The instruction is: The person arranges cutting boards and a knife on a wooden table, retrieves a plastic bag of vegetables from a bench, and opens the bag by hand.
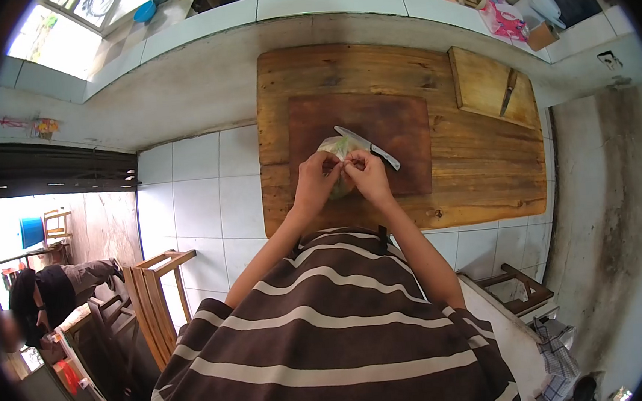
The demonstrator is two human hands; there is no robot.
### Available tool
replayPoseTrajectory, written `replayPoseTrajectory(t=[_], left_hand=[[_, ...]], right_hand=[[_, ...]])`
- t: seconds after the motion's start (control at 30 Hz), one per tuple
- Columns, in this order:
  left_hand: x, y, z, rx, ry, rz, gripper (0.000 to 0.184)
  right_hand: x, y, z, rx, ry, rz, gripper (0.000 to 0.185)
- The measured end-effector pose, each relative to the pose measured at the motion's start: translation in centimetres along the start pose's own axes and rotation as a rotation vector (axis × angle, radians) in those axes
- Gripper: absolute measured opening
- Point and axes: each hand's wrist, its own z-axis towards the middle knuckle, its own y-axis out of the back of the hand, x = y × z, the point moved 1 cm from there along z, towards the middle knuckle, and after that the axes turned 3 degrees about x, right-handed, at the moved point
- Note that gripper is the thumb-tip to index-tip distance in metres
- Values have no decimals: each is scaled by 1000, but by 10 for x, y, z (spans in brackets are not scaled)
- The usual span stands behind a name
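Left of a knife (369,148), an apparently bagged bundle (337,146) is pinched by curled left hand (315,178) and right hand (369,178).

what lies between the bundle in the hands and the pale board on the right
Head view: beside the bundle, a knife; then bare dark board, then bare tabletop.
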Motion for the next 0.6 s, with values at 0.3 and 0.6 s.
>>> replayPoseTrajectory(t=[0.3,0.6], left_hand=[[9,4,7,33,-71,201,14],[33,9,13,143,268,-75,13]], right_hand=[[14,-2,-5,-34,144,-346,8],[30,-6,-14,-42,369,-482,13]])
